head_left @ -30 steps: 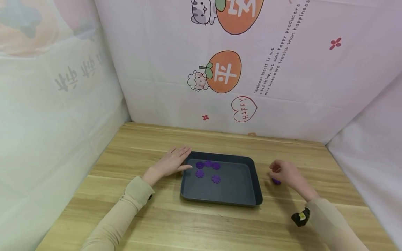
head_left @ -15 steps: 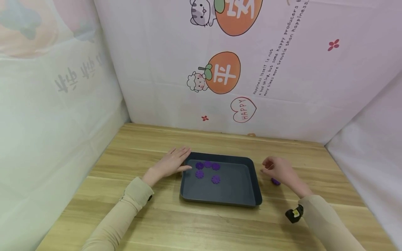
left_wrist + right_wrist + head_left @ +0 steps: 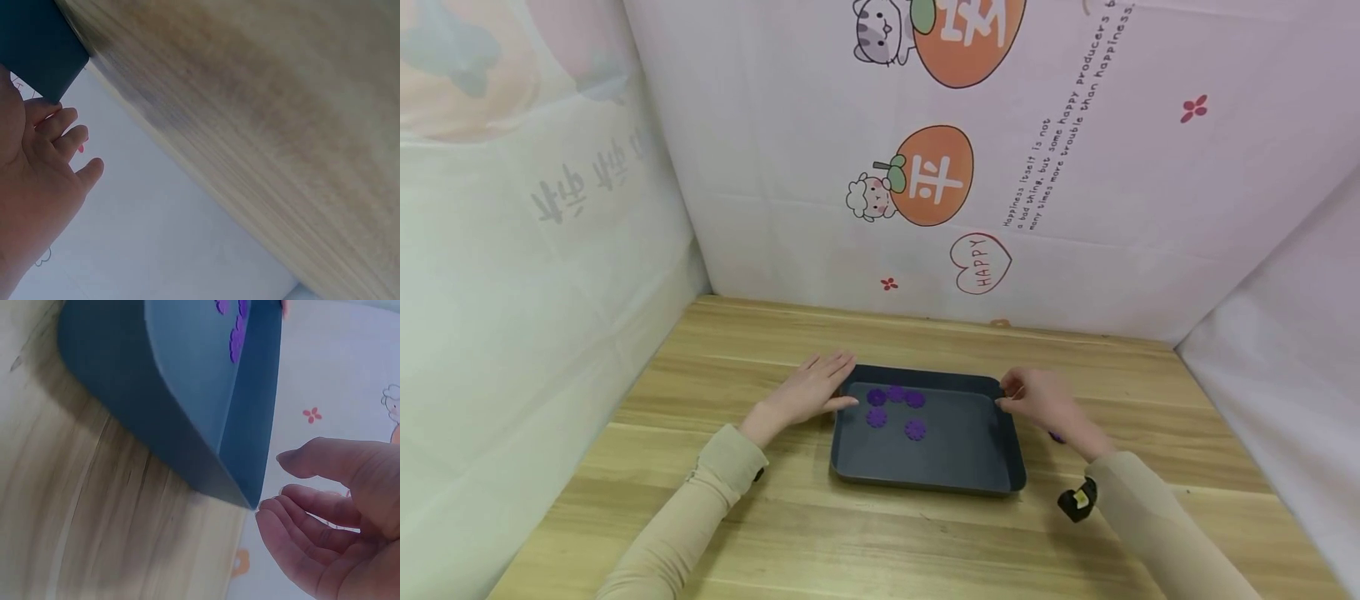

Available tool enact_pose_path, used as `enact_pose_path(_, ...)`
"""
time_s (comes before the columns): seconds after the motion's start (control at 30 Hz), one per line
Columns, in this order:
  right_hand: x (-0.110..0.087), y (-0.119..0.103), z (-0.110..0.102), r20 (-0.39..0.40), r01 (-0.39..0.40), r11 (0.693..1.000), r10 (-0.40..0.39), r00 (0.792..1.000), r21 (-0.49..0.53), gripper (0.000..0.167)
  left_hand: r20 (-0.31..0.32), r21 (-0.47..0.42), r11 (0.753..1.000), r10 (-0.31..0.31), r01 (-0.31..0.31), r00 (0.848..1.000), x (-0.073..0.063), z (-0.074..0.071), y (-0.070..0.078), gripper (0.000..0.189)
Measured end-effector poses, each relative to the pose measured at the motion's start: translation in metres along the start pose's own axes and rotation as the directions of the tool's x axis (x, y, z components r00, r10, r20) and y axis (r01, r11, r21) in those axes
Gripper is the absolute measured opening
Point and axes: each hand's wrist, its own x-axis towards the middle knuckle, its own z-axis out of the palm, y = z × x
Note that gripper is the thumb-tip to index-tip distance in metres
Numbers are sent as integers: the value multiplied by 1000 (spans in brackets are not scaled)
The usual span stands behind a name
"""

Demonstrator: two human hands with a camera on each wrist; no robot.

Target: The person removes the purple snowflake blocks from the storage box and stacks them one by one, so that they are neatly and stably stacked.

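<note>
A dark grey-blue rectangular tray [image 3: 955,454] rests on the table with several purple flower-shaped discs [image 3: 915,429] in its left half. My left hand [image 3: 808,390] lies at the tray's far left corner, fingers extended along the rim and thumb reaching inside. At the far right corner is my right hand [image 3: 1037,398], fingers loosely bent, thumb apart from them. The right wrist view shows nothing between that thumb and the fingers, whose tips are at the tray corner. One more purple piece [image 3: 1056,437] lies on the table right of the tray, mostly hidden by the right hand.
The wooden table [image 3: 820,542] ends at a printed white cloth [image 3: 805,233] hanging behind it. White cloth also hangs at the left and right sides. A small black device [image 3: 1077,500] is worn at my right wrist.
My right hand has moved left and slightly away from me, from above the loose purple piece to the tray's far right corner. The left hand and the tray pieces stay in place.
</note>
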Motion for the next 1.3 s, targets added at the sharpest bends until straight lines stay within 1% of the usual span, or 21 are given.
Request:
enact_pose_path(0.2,8,-9,7,8,13,1000,-13,1000,9,19,-7,0,1000,3,-3,1000,-2,1,-1,75)
enact_pose_path(0.47,14,-16,20,8,66,998,-66,998,10,19,-11,-3,1000,-2,1,1000,-2,1,-1,74)
enact_pose_path(0.6,15,-20,25,37,63,998,-64,997,5,19,1,7,1000,-1,1,1000,-1,1,-2,76)
enact_pose_path(0.7,17,-24,29,54,80,997,-81,995,14,20,2,18,1000,-1,1,1000,0,1,-2,76)
enact_pose_path(0.83,20,-28,33,55,115,993,-116,992,21,20,-7,18,1000,3,-3,1000,0,0,-3,76)
enact_pose_path(0.93,23,-31,36,69,125,992,-126,990,23,20,-6,15,1000,5,-5,1000,0,-1,-3,76)
enact_pose_path(1.1,26,-39,41,105,113,993,-116,988,32,19,5,8,1000,1,-1,1000,0,0,-3,77)
enact_pose_path(1.3,28,-47,48,106,142,989,-145,984,44,18,10,8,1000,-4,4,1000,0,1,-4,77)
